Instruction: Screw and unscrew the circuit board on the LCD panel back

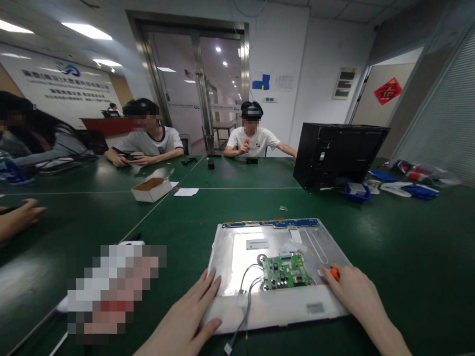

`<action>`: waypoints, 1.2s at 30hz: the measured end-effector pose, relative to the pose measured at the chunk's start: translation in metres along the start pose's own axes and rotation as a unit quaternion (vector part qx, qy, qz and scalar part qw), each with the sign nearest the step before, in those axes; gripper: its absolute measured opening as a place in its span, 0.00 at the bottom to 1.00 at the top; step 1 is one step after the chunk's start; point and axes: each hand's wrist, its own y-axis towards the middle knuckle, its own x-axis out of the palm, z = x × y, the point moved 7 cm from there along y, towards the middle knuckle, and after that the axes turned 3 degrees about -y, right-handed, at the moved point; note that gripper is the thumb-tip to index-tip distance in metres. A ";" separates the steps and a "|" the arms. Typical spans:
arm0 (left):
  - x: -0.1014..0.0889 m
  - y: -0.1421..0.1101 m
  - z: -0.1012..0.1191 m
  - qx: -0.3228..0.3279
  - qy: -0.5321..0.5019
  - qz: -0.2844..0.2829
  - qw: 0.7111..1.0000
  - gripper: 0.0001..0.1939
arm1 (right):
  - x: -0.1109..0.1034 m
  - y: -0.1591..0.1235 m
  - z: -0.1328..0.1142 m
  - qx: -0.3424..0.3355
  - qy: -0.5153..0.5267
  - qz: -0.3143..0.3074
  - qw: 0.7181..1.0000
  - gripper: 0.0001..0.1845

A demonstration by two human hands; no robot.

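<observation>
A flat metal-backed display panel (222, 257) lies on the green table in front of me. A green circuit board (285, 271) is mounted on its back, and a blue strip board (274, 223) runs along the far edge. Dark cables (248, 301) trail from the circuit board over the near edge to a white connector. My left hand (193, 311) lies with fingers spread on the panel's left edge and near corner. At the panel's right side, my right hand (354, 287) is closed round an orange-handled tool (335, 273); the fingers hide most of it.
A black monitor housing (334, 153) stands at the back right, beside a blue tray (357, 192) and blue gloves (421, 191). An open white box (152, 190) sits at the back left. A pixelated item (115, 291) lies left of me. Several people sit around the table.
</observation>
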 end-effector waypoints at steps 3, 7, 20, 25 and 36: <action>-0.001 0.013 0.028 0.033 -0.037 -0.029 0.998 0.35 | -0.001 0.010 0.011 0.015 0.015 -0.003 1.000 0.26; 0.002 0.029 0.061 0.041 -0.064 -0.123 0.990 0.37 | 0.002 0.026 0.023 0.055 0.010 0.018 0.998 0.26; 0.022 0.076 0.126 0.137 -0.019 -0.136 0.981 0.38 | 0.019 0.065 0.074 -0.037 0.041 0.024 0.998 0.20; 0.036 0.085 0.131 0.161 -0.022 -0.088 0.983 0.37 | 0.021 0.071 0.097 -0.055 0.041 0.050 0.996 0.18; 0.038 0.107 0.157 0.167 -0.024 -0.080 0.982 0.38 | 0.025 0.091 0.133 -0.010 0.012 0.065 0.998 0.23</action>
